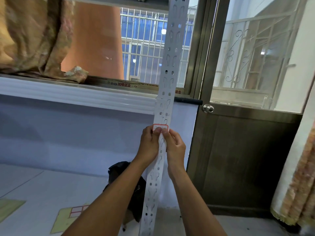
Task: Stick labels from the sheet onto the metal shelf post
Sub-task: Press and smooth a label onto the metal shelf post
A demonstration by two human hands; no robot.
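Observation:
A tall white perforated metal shelf post runs from the floor up past the top of the view, slightly tilted. A white label with a red border lies across the post at mid height. My left hand and my right hand flank the post just below it, with both thumbs pressing on the label's lower edge. The label sheet, with red-bordered labels on a yellow backing, lies flat on the white surface at the lower left, partly hidden by my left forearm.
A white-covered surface fills the lower left, with a black bag behind the post. A metal-framed door with a round knob stands to the right. Patterned curtains hang at the upper left and right edge.

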